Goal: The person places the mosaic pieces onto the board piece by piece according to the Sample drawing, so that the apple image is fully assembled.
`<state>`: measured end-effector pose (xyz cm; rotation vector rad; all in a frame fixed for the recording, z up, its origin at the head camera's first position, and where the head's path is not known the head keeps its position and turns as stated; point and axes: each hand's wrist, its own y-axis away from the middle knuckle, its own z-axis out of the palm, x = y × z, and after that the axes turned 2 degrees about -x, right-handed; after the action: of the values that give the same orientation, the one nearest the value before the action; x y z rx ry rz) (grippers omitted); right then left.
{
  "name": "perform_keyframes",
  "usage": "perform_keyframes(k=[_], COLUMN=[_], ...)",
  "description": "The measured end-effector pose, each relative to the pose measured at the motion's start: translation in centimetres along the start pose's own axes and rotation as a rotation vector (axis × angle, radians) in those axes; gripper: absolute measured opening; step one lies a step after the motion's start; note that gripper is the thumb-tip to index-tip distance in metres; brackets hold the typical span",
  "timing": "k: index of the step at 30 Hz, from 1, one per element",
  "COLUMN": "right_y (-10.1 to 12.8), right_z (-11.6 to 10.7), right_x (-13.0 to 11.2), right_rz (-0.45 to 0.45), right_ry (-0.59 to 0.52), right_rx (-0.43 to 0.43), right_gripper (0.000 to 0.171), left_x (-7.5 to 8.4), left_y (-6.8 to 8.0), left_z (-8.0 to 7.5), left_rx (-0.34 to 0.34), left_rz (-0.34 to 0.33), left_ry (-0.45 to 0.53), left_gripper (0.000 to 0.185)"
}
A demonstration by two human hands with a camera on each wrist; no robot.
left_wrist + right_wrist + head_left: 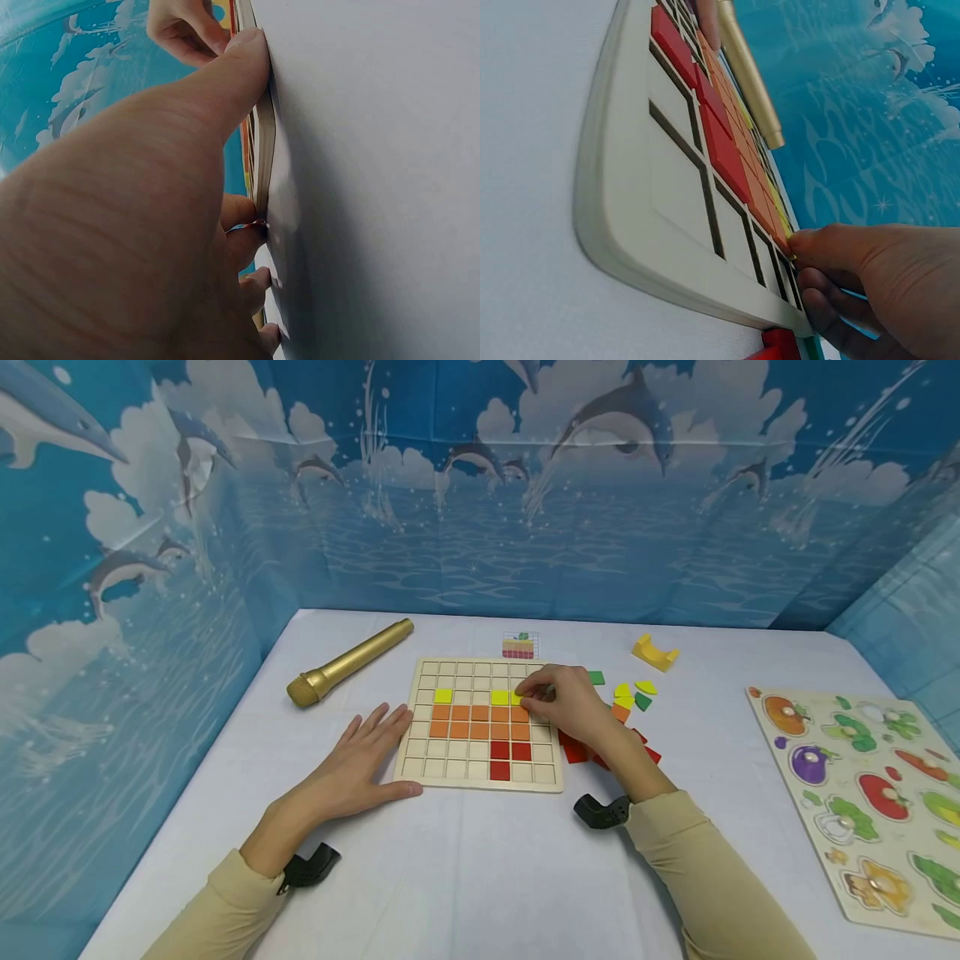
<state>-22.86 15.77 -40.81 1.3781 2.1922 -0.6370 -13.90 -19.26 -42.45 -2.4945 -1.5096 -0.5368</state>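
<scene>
A wooden grid board (480,783) lies flat, with two rows of orange tiles (480,729), a few red tiles (500,770) below them and yellow tiles (443,696) above. My right hand (573,702) reaches over the board's right side. Its thumb and fingertips pinch a yellow tile (516,699) at the end of the yellow row; in the right wrist view that tile is mostly hidden under the thumb. Fingers spread, my left hand (356,777) rests at the board's left edge, its thumb by the near left corner.
Loose red tiles (574,752), yellow, green and orange pieces lie right of the board. A small pattern card (521,645) sits behind it. A gold microphone (348,663) is at back left, a yellow bracket-shaped piece (656,653) at back right, a vegetable puzzle board (821,777) far right.
</scene>
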Motion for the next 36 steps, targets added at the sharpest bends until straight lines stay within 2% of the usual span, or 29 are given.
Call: perform_keyframes(k=[9, 14, 22, 36], right_y=[0.0, 0.0, 0.3, 0.6], right_z=[-0.1, -1.3, -3.8, -4.5], right_x=[-0.4, -0.1, 2.2, 3.2], right_rz=[-0.033, 0.01, 0.097, 0.133], right_ry=[0.004, -0.003, 0.053, 0.081], right_rx=[0.013, 0.021, 0.068, -0.061], right_gripper=[0.014, 0.017, 0.027, 0.029], left_x=[0.1, 0.1, 0.1, 0.0], left_y=[0.0, 0.0, -0.1, -0.1], left_z=[-0.1, -0.1, 0.0, 0.0], left_rx=[-0.003, 0.0, -0.004, -0.004], left_rz=[-0.003, -0.001, -0.004, -0.003], left_ry=[-0.002, 0.003, 0.006, 0.002], left_gripper=[0.108, 0.108, 0.108, 0.108])
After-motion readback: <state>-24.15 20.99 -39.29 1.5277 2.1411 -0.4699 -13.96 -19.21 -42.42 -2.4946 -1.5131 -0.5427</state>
